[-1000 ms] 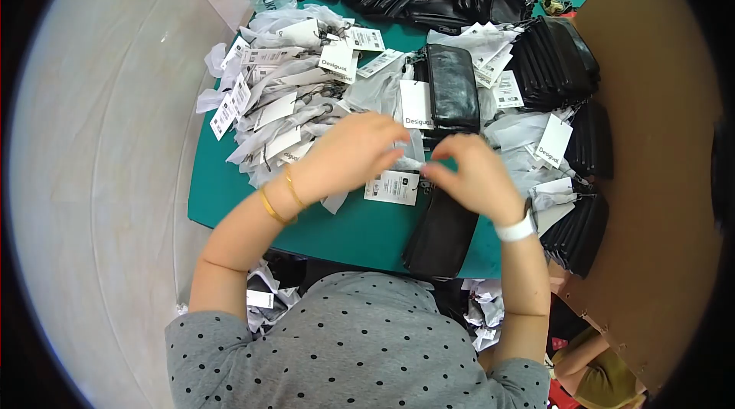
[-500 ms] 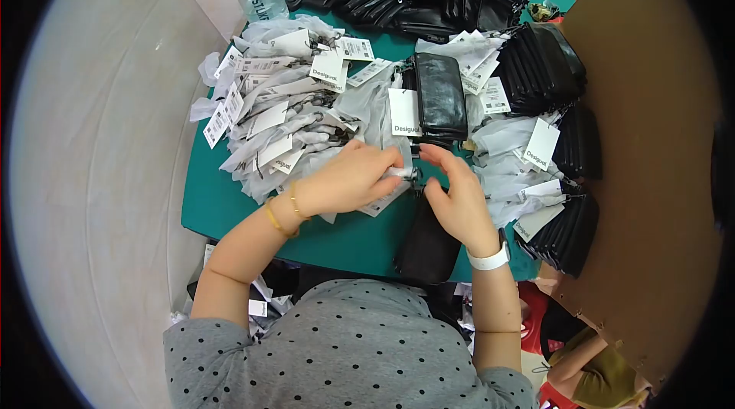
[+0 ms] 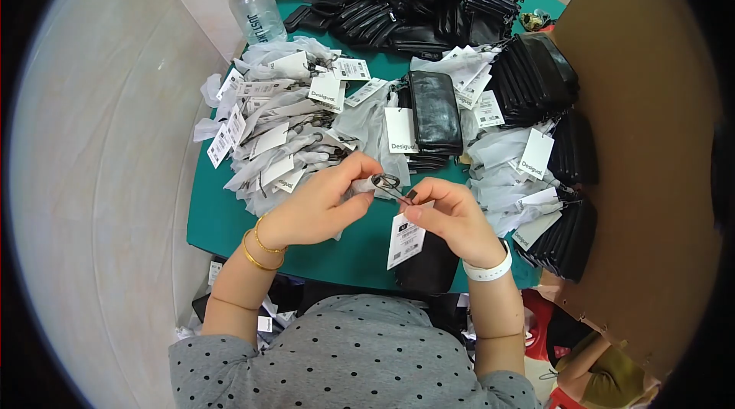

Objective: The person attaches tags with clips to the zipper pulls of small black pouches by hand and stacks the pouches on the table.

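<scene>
My left hand (image 3: 331, 198) is closed around a strap wrapped in white tissue (image 3: 366, 184), with a dark looped end sticking out toward the right. My right hand (image 3: 450, 218) pinches a dark cord from which a white printed tag (image 3: 406, 239) hangs. Below the tag, near the table's front edge, lies a black pouch (image 3: 430, 265), partly covered by the tag and my right hand. Just beyond my hands a black wallet (image 3: 436, 110) tops a stack, and a white Desigual tag (image 3: 400, 130) rests at its left side.
Tissue-wrapped straps with tags (image 3: 268, 133) are heaped at the left of the green table (image 3: 321, 262). Stacked black wallets (image 3: 530, 76) line the right side, beside a cardboard panel (image 3: 643, 126). A clear bottle (image 3: 254, 11) and more black pouches (image 3: 413, 7) lie behind. Another person (image 3: 601, 371) is at lower right.
My hands have moved nearer the front edge. The dark looped end now shows between them, and the white tag hangs from the cord in my right hand. The view has shifted slightly.
</scene>
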